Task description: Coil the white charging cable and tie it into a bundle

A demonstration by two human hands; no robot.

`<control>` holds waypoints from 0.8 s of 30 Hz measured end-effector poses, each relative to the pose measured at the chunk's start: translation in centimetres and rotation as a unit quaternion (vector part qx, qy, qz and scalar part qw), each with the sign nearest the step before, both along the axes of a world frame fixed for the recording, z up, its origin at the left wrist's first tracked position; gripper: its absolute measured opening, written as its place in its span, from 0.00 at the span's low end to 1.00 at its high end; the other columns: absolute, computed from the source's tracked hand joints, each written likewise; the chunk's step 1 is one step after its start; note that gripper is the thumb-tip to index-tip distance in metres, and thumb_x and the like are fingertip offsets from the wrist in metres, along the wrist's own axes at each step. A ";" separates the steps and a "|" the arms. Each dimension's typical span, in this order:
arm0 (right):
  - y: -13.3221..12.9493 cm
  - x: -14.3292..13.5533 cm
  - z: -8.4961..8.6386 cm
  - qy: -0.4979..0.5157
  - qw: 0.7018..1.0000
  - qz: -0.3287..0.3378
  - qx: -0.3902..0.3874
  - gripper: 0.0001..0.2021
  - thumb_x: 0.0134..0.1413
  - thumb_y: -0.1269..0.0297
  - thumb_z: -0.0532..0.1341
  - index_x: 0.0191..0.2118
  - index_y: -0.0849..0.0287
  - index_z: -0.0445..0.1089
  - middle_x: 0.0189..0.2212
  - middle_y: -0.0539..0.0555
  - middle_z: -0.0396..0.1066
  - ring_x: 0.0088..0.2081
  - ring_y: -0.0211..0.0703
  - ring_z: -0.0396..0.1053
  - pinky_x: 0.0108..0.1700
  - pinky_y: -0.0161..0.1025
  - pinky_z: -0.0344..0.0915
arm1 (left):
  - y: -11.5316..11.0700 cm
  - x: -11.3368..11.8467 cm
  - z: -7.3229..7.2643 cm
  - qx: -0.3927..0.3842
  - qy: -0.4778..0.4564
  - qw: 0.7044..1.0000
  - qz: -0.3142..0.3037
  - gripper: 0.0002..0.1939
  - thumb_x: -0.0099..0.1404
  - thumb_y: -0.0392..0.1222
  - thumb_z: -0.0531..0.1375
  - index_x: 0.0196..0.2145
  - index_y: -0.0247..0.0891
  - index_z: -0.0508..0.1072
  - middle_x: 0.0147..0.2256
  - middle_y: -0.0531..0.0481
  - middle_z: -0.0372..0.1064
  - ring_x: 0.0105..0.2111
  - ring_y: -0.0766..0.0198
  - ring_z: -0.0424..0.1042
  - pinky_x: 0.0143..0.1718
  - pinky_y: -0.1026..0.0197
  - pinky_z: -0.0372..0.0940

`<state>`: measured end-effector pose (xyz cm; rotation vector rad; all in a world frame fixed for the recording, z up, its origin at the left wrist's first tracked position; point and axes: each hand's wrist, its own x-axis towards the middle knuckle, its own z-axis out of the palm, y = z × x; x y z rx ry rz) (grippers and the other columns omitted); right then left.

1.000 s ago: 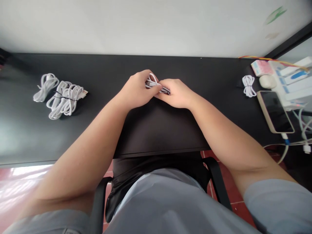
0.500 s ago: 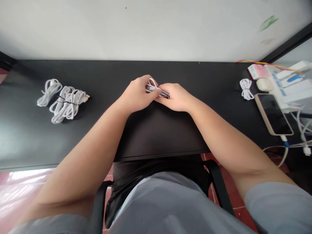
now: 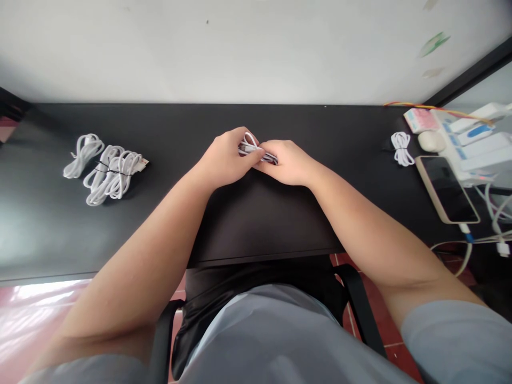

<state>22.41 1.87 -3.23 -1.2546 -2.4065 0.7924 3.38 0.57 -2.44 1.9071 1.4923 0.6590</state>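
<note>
A coiled white cable point(image 3: 252, 143) is held between my two hands over the middle of the black desk point(image 3: 264, 224). My left hand point(image 3: 231, 159) is closed on its left part, with the thumb lying across the coil. On the other side my right hand point(image 3: 288, 162) grips the right end of the same coil. The fingertips of both hands meet around it, and part of the cable is hidden behind them.
At the left lie bundled white cables point(image 3: 114, 173) and another looped one point(image 3: 83, 156). Toward the right are a small white cable bundle point(image 3: 402, 148), a phone point(image 3: 450, 189), a white rounded case point(image 3: 431, 141), a pink-and-white box point(image 3: 420, 120) and a power strip point(image 3: 454, 141).
The whole view has shifted slightly, with the desk sitting a little lower in the picture. My hands keep nearly the same hold on the cable.
</note>
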 end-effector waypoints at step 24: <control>0.0 -0.1 -0.1 0.001 1.000 -0.010 -0.012 0.16 0.63 0.50 0.61 0.37 0.60 0.70 0.34 0.54 0.72 0.36 0.41 0.64 0.39 0.37 0.55 | -0.3 0.0 0.3 -0.019 0.006 1.000 0.002 0.21 0.62 0.59 0.59 0.45 0.42 0.73 0.37 0.51 0.73 0.46 0.63 0.65 0.53 0.56 0.64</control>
